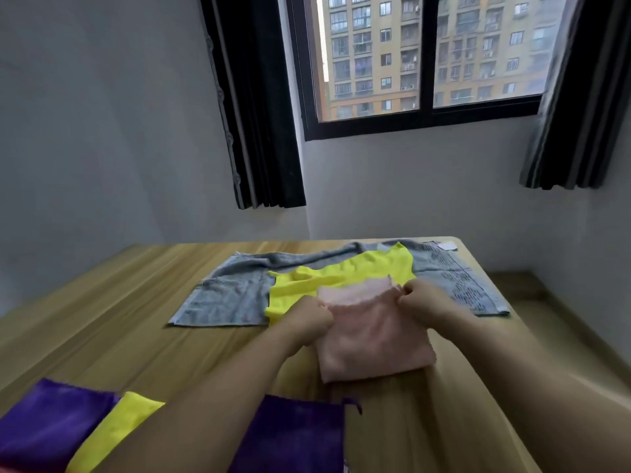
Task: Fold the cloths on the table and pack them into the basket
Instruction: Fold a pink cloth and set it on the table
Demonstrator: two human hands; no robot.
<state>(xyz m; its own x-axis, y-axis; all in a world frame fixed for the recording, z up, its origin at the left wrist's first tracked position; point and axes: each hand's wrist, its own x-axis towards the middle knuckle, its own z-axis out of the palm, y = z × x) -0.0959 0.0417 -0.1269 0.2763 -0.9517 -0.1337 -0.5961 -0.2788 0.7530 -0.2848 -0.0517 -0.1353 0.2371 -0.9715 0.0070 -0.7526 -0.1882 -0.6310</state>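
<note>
From the head view, the pink cloth (372,339) lies on the table (136,322), doubled over, its far edge overlapping a yellow cloth (341,274) that in turn lies on a grey towel (232,295). The left hand (309,319) pinches the pink cloth's far left corner; the right hand (423,300) pinches its far right corner, both closed tight on the fabric.

The risk I see: the corners look uneven, so a fold from here could come out skewed. The pink cloth also rests partly on the yellow one, and dragging it could pull that along and rumple it.

Nearer the person than the pink cloth lie a purple cloth (293,435) and, further left, a folded yellow piece (119,425) beside another purple piece (51,425). No basket is in sight, so I cannot tell where the packing will happen.
</note>
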